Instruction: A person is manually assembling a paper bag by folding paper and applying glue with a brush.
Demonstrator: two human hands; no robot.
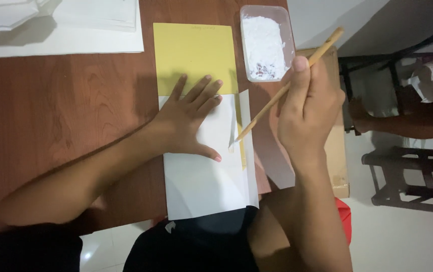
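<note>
Clamped in the right hand is a thin wooden stick, pinched between thumb and curled fingers near its middle, its upper end slanting up and to the right past the knuckles and its lower tip angled down to the left. That tip touches the folded flap of a white paper sheet, right at the narrow strip along the sheet's right edge, where a sliver of yellow shows in the crease. The left hand holds nothing: it lies flat and spread, palm down, pressing on the upper part of the white sheet, fingers pointing up and to the right, thumb stretched toward the stick's tip and stopping just beside it. Fingertips reach the line where the white sheet ends and the yellow card begins; the white sheet overlaps the lower part of that card. Both lie on a reddish-brown wooden table, the white sheet's lower end overhanging the near edge above the person's dark clothing. Just right of the yellow card stands a clear plastic tub with white paste inside, near the upper end of the stick. More white papers are stacked at the table's far left corner
</note>
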